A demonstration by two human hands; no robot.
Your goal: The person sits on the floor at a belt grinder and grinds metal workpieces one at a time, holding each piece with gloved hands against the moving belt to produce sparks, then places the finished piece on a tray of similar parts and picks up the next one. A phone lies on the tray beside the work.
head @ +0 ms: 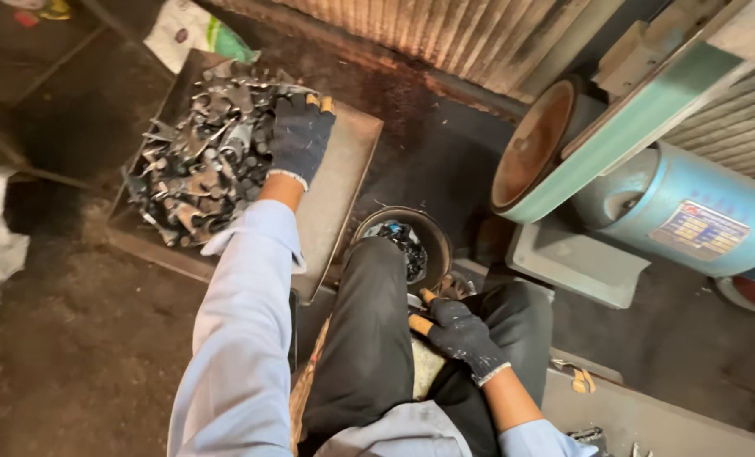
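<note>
1. The heap of metal parts lies on the flat tray, at ten o'clock from the person's knees.
2. The left hand rests on the heap's right edge.
3. The bowl sits at twelve o'clock, just beyond the knee.
4. The right hand lies between the legs.
5. The belt grinder stands at two o'clock, its motor behind.

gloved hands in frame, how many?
2. The left hand is stretched out onto the pile of metal scrap pieces on the flat tray. The right hand rests low by the person's knee, near the round bowl. No other hands show.
</note>
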